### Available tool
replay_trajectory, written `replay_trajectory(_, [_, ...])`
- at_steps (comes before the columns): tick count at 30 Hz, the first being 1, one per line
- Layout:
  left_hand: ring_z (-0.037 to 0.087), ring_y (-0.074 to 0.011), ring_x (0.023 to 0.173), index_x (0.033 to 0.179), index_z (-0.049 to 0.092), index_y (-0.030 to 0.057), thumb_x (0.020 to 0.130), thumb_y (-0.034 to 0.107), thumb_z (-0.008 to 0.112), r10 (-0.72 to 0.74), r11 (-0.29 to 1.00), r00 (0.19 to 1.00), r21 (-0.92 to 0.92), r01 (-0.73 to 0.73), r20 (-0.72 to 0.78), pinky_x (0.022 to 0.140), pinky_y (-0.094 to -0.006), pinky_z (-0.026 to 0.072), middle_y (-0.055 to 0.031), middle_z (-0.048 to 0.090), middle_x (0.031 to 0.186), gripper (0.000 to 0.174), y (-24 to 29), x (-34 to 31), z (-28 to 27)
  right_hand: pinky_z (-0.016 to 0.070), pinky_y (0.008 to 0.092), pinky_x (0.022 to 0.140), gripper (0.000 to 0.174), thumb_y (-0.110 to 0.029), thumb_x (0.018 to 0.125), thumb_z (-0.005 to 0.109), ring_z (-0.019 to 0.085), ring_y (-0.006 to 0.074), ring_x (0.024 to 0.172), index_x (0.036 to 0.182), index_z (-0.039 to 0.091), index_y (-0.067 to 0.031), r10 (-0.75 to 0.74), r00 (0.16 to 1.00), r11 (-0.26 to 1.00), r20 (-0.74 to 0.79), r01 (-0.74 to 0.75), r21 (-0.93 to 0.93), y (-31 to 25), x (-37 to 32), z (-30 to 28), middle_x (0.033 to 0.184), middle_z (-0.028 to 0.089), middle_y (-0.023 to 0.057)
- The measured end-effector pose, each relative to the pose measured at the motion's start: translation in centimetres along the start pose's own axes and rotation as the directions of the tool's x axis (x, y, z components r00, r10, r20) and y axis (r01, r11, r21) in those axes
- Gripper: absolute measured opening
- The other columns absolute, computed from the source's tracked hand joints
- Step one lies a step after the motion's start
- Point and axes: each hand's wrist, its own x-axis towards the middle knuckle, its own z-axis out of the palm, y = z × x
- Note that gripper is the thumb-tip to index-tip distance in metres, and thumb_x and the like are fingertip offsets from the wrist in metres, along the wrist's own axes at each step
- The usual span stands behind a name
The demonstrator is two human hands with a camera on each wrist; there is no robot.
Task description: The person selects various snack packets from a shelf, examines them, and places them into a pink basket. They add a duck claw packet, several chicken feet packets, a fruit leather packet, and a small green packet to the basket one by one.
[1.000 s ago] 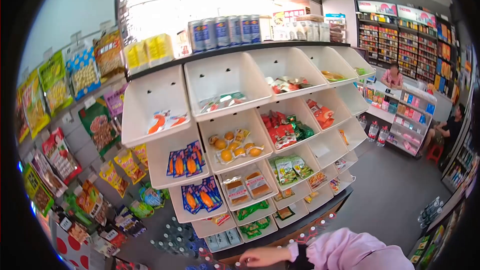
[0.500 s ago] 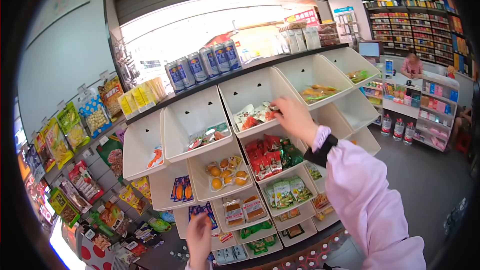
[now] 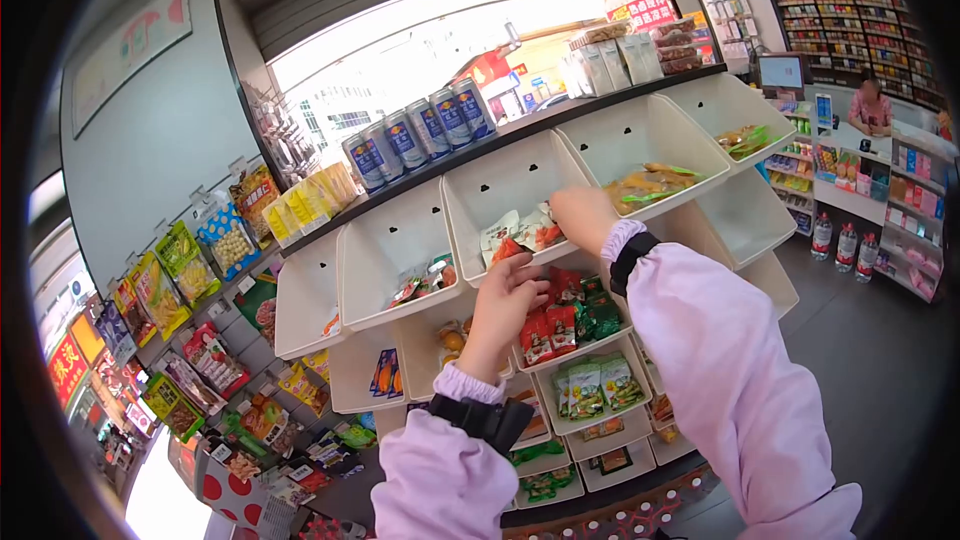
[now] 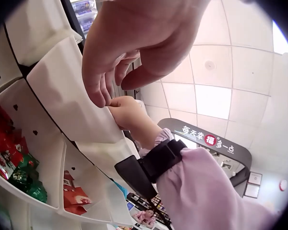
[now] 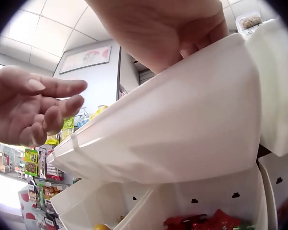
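My right hand (image 3: 585,218) reaches over the front rim of a white top-row bin (image 3: 505,185), at red-and-white snack packets (image 3: 520,232). In the right wrist view the bin's front wall hides the fingertips of this hand (image 5: 168,31), and I cannot tell whether they grip a packet. My left hand (image 3: 507,302) is just in front of the same bin, lower and to the left. Its fingers are loosely bent and apart, with nothing between them, as the left hand (image 5: 38,105) shows in the right wrist view.
Neighbouring bins hold yellowish packets (image 3: 650,185) and mixed packets (image 3: 425,280); red and green packets (image 3: 565,315) lie in the bin below. Blue cans (image 3: 420,130) line the top ledge. Snack bags (image 3: 215,355) hang at left. A person (image 3: 870,110) sits behind the counter at right.
My right hand has risen from low by the bottles into the top-row bin. The left hand has come into view and moved up to that bin's front. The view has shifted and tilted.
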Motion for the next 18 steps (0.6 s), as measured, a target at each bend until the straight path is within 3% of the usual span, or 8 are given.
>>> replay_trajectory(5, [0.054,-0.0253,0.093,0.112,0.04,-0.0036,0.088,0.021,0.042,-0.173,0.914,0.984,-0.367,0.176,0.042,0.082,-0.0346,0.045,-0.0192,0.051,0.105,0.034,0.3,1.0,1.4,0.0479,0.0364,0.055,0.009,-0.012,0.069,0.054,0.06,0.0272,0.065,0.071,0.061,-0.0063,-0.101,0.99,0.995,-0.095,0.102,0.012,-0.5,-1.1,-2.9,0.068,0.06,0.0115])
replay_trajectory(9, [0.054,-0.0266,0.094,0.107,0.043,0.001,0.09,0.036,0.034,-0.118,0.808,0.971,-0.547,0.216,0.209,0.084,-0.0369,0.0434,-0.0176,0.053,0.103,0.04,-0.6,2.7,1.8,0.0472,0.0325,0.055,0.01,-0.014,0.068,0.055,0.06,0.0224,0.066,0.077,0.058,-0.0098,-0.217,0.969,0.976,-0.119,0.215,-0.031,-2.7,-3.4,-5.5,0.068,0.057,0.0055])
replay_trajectory(12, [0.054,-0.0247,0.094,0.105,0.045,0.001,0.09,0.035,0.034,-0.071,0.682,0.986,-0.714,0.157,0.149,0.084,-0.037,0.0429,-0.0155,0.054,0.103,0.038,0.1,2.1,2.1,0.047,0.0307,0.059,0.008,-0.013,0.067,0.055,0.059,0.0207,0.065,0.073,0.058,-0.0095,-0.371,0.884,0.922,-0.285,0.386,-0.003,-4.1,-5.5,-7.3,0.068,0.057,0.0043])
replay_trajectory(15, [0.056,-0.0208,0.087,0.101,0.046,-0.0007,0.09,0.027,0.039,-0.003,0.638,0.999,-0.768,0.044,0.055,0.075,-0.0333,0.0469,-0.0128,0.055,0.096,0.03,0.2,0.8,2.1,0.0462,0.0305,0.065,0.021,-0.013,0.065,0.056,0.055,0.0205,0.08,0.085,0.058,-0.0067,-0.399,0.875,0.91,-0.274,0.415,0.002,-5.0,-7.8,-7.6,0.088,0.055,0.0056])
replay_trajectory(18, [0.056,-0.0186,0.088,0.101,0.045,0.0003,0.088,0.02,0.043,0.058,0.74,0.998,-0.671,-0.046,-0.005,0.072,-0.0322,0.0485,-0.0101,0.055,0.096,0.024,-1.1,-1.1,0.1,0.0436,0.0319,0.073,0.026,-0.013,0.067,0.06,0.053,0.0228,0.089,0.091,0.057,-0.0054,-0.421,0.862,0.851,-0.283,0.484,0.205,-6.3,-10.2,-8.0,0.101,0.054,0.0079])
